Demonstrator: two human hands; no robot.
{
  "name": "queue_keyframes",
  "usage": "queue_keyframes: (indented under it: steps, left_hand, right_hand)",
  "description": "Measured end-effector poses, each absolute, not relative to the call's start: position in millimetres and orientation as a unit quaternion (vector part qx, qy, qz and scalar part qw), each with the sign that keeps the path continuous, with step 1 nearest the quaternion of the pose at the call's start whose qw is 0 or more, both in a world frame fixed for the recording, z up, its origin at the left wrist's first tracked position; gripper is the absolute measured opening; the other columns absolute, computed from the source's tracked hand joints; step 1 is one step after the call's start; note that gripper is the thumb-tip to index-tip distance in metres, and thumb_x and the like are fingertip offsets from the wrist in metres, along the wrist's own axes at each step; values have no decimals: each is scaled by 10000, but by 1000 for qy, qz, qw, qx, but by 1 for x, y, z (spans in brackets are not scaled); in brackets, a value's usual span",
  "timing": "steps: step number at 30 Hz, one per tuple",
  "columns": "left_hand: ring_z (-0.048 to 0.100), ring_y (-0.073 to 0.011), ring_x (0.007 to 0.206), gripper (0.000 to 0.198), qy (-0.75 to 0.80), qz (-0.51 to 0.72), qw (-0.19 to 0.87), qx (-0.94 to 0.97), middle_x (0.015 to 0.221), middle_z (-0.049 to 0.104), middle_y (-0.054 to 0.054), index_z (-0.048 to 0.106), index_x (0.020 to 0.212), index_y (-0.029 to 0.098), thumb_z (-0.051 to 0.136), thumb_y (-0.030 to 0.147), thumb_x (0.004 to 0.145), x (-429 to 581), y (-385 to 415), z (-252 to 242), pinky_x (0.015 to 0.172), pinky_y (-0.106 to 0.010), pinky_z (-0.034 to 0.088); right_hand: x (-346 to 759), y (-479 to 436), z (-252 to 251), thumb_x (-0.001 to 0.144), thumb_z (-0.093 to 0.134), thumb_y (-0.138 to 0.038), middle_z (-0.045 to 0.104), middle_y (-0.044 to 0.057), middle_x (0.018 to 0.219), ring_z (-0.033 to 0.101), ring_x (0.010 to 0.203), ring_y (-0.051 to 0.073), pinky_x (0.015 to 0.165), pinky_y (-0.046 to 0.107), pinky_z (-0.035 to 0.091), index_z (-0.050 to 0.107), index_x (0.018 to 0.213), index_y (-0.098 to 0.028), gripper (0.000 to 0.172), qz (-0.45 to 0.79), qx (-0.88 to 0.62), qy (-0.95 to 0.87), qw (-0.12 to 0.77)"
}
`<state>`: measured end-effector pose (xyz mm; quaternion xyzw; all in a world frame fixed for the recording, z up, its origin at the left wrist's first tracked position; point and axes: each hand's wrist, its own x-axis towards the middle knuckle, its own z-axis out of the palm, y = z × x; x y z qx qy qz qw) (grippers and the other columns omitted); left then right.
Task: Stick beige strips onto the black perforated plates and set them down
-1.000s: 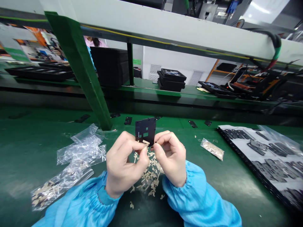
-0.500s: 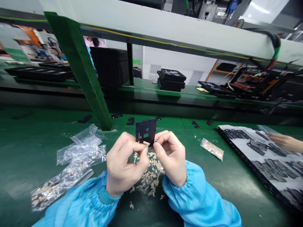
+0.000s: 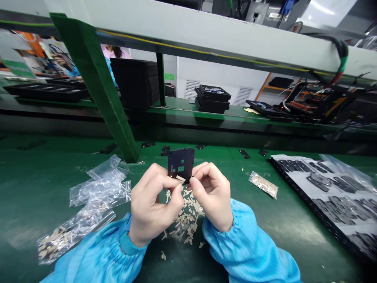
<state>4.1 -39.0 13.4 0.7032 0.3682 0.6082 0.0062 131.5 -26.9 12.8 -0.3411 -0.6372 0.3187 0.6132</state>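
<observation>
Between my hands a thin black plastic plate [image 3: 180, 157] with small rectangular cutouts is held upright, tilted slightly. My right hand [image 3: 210, 196] is closed, thumb and fingers pinching the plate's lower right corner. On the other side, my left hand [image 3: 156, 200] has thumb and forefinger pressed together at a small beige strip [image 3: 180, 179] against the plate's lower edge. Its other fingers are curled, and whether they also grip the plate is hidden. Below, many loose beige pieces [image 3: 187, 224] lie scattered on the green table [image 3: 253, 239].
Clear plastic bags [image 3: 100, 184], one with beige and dark pieces, lie at left. A small filled bag [image 3: 263, 184] is at right, beside a tray [image 3: 290, 188] of black parts. A slanted green post [image 3: 97, 86] stands ahead. Black trays [image 3: 212, 98] are stacked behind.
Another person's hand at the right tray has gone out of view. My hands keep nearly the same hold on the plate and strip; the view has shifted slightly.
</observation>
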Motion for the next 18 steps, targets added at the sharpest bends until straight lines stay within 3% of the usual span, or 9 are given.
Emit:
queue_keyframes:
  steps: [10, 18]
  left_hand:
    - [466, -102, 586, 175, 358, 607, -8, 710, 640, 482, 12, 537, 677, 166, 583, -2, 662, 5, -38, 13, 492, -239, 382]
    - [473, -97, 598, 168, 356, 616, 129, 691, 656, 478, 17, 531, 650, 172, 533, 19, 720, 0, -35, 15, 497, -231, 382]
  right_hand:
    - [133, -27, 11, 717, 529, -97, 518, -14, 671, 502, 602, 114, 550, 248, 432, 451, 658, -198, 141, 284, -356, -650, 608]
    - [137, -27, 17, 742, 522, -131, 517, -4, 676, 504, 593, 109, 521, 237, 437, 491, 663, -180, 98, 392, -299, -633, 597]
